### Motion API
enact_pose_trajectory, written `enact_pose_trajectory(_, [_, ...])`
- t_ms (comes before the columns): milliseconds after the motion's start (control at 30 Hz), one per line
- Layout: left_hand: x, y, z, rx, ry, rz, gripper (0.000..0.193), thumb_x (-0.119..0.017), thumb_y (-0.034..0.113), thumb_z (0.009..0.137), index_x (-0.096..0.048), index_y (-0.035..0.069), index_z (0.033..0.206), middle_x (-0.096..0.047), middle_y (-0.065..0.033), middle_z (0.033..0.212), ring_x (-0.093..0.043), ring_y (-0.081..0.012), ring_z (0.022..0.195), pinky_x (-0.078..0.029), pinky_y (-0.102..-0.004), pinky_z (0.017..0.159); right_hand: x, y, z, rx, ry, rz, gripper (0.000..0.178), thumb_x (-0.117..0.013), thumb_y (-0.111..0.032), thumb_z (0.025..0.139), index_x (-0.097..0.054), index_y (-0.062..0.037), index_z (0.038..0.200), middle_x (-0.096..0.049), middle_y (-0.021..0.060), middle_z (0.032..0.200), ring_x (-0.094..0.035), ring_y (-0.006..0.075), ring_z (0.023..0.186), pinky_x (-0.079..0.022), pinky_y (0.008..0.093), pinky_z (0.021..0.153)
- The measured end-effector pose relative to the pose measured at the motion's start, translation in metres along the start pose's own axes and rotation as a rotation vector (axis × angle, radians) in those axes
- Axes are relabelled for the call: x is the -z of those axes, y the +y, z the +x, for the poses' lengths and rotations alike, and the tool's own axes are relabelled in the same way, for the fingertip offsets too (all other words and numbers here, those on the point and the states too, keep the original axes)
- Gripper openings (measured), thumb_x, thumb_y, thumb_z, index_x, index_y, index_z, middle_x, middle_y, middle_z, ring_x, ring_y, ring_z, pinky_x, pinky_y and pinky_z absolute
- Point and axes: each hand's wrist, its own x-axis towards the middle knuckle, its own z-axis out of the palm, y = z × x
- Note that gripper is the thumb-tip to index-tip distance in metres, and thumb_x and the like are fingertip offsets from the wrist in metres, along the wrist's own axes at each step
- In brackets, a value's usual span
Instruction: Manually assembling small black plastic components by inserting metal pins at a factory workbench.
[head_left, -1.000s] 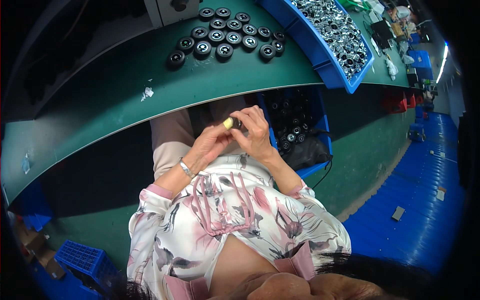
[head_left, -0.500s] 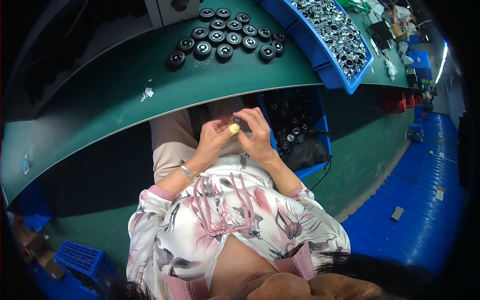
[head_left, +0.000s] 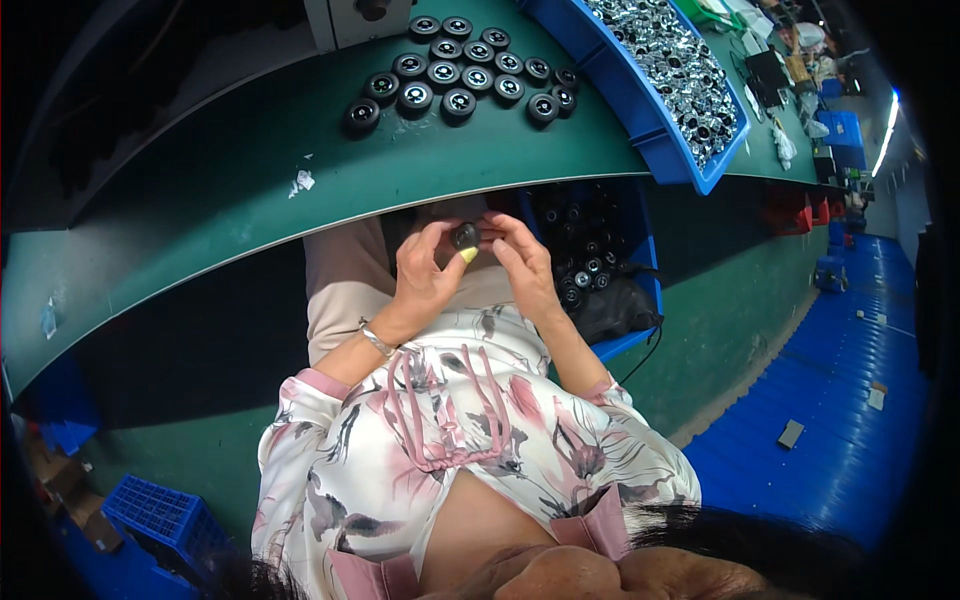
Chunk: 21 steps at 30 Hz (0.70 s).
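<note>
Above my lap, below the bench edge, my left hand [head_left: 425,270] is closed on a small black wheel [head_left: 466,236], its dark round side turned up. A yellow wrap covers the tip of the left thumb, which presses at the wheel's near side. Close by on the right, my right hand [head_left: 525,265] has its fingers stretched toward the wheel and its thumb apart from them. Whether the right fingertips touch the wheel's far edge I cannot tell. Several black wheels [head_left: 443,73] with shiny hubs lie in a group on the green bench.
A blue bin [head_left: 645,140] full of shiny metal parts stands on the green bench [head_left: 230,200] at the far right. Under the bench edge, right of my lap, a blue crate [head_left: 648,240] holds more black wheels and a dark bag. A blue basket [head_left: 165,510] sits at lower left.
My right thumb and fingers have opened and drawn apart from the wheel. It has turned in my left fingers, so more of its round side shows. The view has shifted slightly.
</note>
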Motion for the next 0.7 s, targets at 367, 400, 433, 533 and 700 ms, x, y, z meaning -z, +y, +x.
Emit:
enact_pose_trajectory(367, [-0.002,0.007,0.0,0.133,-0.081,-0.22,0.038,-0.075,0.005,0.082,-0.063,-0.003,0.116,-0.068,-0.0074,0.094,-0.064,-0.014,0.083,-0.052,-0.0271,0.075,-0.006,-0.01,0.0,-0.146,0.12,0.021,0.032,-0.068,0.0,0.09,-0.061,0.0037,0.121,-0.066,0.0036,0.101,-0.061,0.0075,0.091,-0.051,0.0221,0.083])
enact_pose_trajectory(400, [0.002,0.004,0.001,0.369,-0.145,-0.476,0.034,-0.073,0.006,0.086,-0.063,-0.005,0.117,-0.068,-0.0066,0.094,-0.063,-0.0124,0.084,-0.052,-0.0258,0.076,-0.007,-0.011,0.0,-0.147,0.121,0.022,0.032,-0.068,0.0,0.09,-0.061,0.0037,0.121,-0.066,0.0036,0.101,-0.061,0.0075,0.091,-0.051,0.0221,0.083])
enact_pose_trajectory(433, [0.004,0.003,0.001,0.608,-0.208,-0.732,0.031,-0.07,0.008,0.09,-0.063,-0.006,0.117,-0.069,-0.0057,0.095,-0.063,-0.0109,0.084,-0.052,-0.0246,0.077,-0.007,-0.012,0.001,-0.122,0.116,0.007,0.03,-0.067,0.0,0.09,-0.062,0.0038,0.119,-0.067,0.0031,0.099,-0.061,0.0076,0.09,-0.051,0.0222,0.082])
enact_pose_trajectory(533, [0.001,-0.004,-0.003,0.637,-0.185,-0.812,0.027,-0.068,0.011,0.093,-0.065,-0.007,0.113,-0.07,-0.0067,0.095,-0.063,-0.0116,0.082,-0.052,-0.0254,0.078,-0.01,-0.01,0.002,-0.089,0.129,-0.013,0.024,-0.067,-0.001,0.091,-0.063,0.0039,0.114,-0.067,0.003,0.097,-0.062,0.0078,0.088,-0.052,0.0225,0.081])
enact_pose_trajectory(700, [0.003,0.004,-0.002,0.742,-0.146,-1.032,0.026,-0.069,0.014,0.093,-0.067,-0.007,0.109,-0.07,-0.009,0.1,-0.064,-0.0138,0.085,-0.052,-0.0269,0.08,-0.014,0.001,-0.001,-0.174,0.116,0.104,0.017,-0.066,-0.004,0.092,-0.064,0.0036,0.108,-0.067,0.002,0.093,-0.061,0.0065,0.082,-0.051,0.0218,0.077])
